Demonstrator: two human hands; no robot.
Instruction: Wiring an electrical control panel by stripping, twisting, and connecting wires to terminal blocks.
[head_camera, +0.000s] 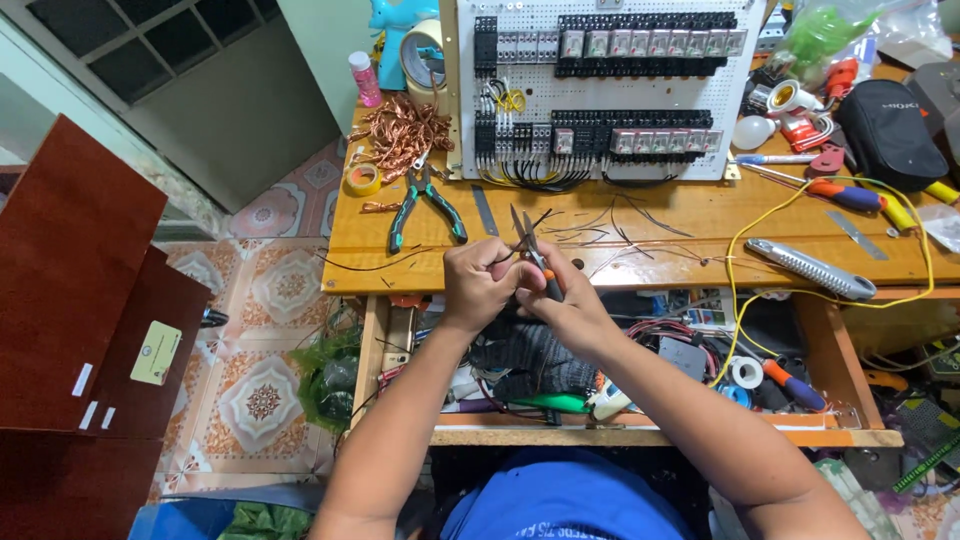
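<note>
My right hand (565, 300) grips a small pair of cutters (530, 248) with orange-and-black handles, the blades pointing away from me over the front edge of the wooden bench (700, 215). My left hand (477, 280) pinches a thin black wire (500, 258) right at the blades. Both hands touch each other at the bench's front edge. Several short black wire pieces (600, 225) lie on the bench just beyond them.
A white perforated panel (600, 90) with relays and terminal blocks stands at the back. Green-handled pliers (425, 205), copper wire coils (400, 130), tape rolls, a grey utility knife (810, 268), screwdrivers, a yellow wire and a black pouch (890, 130) lie around. A lower shelf holds cluttered tools.
</note>
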